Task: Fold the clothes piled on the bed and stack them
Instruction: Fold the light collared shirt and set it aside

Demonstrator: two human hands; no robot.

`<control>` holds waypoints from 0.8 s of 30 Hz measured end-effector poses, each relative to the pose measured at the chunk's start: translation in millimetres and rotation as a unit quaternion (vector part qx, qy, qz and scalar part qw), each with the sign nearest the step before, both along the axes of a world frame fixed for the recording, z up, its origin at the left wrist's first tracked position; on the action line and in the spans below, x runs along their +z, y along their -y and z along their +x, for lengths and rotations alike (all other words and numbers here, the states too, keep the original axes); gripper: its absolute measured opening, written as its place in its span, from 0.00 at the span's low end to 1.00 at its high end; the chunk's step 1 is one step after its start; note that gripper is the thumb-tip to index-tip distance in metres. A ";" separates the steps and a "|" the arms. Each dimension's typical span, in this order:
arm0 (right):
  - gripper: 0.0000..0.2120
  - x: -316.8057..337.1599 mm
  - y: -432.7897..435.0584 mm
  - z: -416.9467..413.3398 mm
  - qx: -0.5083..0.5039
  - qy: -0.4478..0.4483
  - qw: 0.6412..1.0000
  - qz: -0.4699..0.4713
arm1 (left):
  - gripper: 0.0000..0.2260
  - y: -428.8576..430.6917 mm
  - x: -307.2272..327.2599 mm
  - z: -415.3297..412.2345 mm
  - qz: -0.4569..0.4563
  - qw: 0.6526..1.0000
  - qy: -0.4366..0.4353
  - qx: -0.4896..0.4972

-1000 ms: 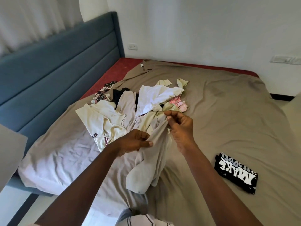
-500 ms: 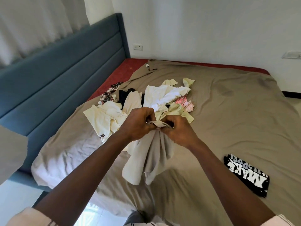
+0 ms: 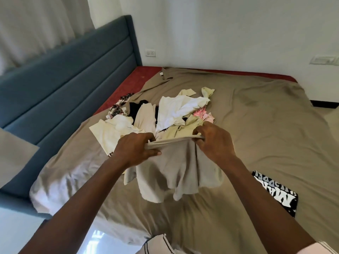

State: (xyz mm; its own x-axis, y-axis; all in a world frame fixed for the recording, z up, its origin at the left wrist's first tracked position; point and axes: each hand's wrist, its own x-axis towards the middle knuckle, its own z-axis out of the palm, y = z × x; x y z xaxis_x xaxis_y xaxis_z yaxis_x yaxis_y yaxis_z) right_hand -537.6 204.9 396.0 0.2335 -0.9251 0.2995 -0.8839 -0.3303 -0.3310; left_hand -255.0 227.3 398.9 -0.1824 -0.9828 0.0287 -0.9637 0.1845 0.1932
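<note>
Left hand [image 3: 136,150] and right hand [image 3: 213,142] each grip top edge of beige garment [image 3: 174,169], stretched between them, hanging above bed [image 3: 266,134]. Clothes pile [image 3: 165,114] just beyond; folded black printed shirt [image 3: 275,193] near right.

The pile of clothes [image 3: 176,110] fills the middle of the bed [image 3: 141,76], and the beige garment [image 3: 170,171] hangs just in front of it, barring the near approach. Bare sheet [image 3: 266,134] lies open right of the pile up to the folded black shirt [image 3: 275,193] near the bed's edge; the blue headboard [image 3: 73,85] walls off the left.
</note>
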 end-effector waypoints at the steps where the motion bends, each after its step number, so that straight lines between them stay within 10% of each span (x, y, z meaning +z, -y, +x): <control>1: 0.07 0.2 1.0 -3.6 -0.016 0.012 1.000 -0.019 | 0.17 -3.0 0.6 -0.2 0.012 1.000 0.002 -0.026; 6: 0.07 -4.5 13.7 -29.3 -0.035 0.064 0.997 -0.002 | 0.02 -2.0 0.3 23.1 0.220 0.972 -0.064 -0.055; 16: 0.14 -12.0 22.0 -39.4 0.014 -0.018 0.998 0.051 | 0.06 -2.6 5.9 31.7 -0.002 0.996 -0.061 0.065; 21: 0.13 -5.0 12.6 -38.3 -0.054 0.115 0.986 -0.112 | 0.10 -6.4 23.7 34.1 -0.204 0.964 -0.143 0.092; 24: 0.11 -10.7 17.6 -42.8 -0.089 0.065 0.994 -0.020 | 0.07 1.8 25.3 43.2 -0.122 0.987 -0.071 0.082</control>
State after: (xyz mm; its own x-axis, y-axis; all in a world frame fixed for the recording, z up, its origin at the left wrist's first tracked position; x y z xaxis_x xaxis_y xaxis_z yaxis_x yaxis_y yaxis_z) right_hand -580.4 187.4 385.3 0.0246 -0.9352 0.3533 -0.8798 -0.1881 -0.4365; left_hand -211.9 225.5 424.3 0.0004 -0.9593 0.2823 -0.9511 0.0869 0.2964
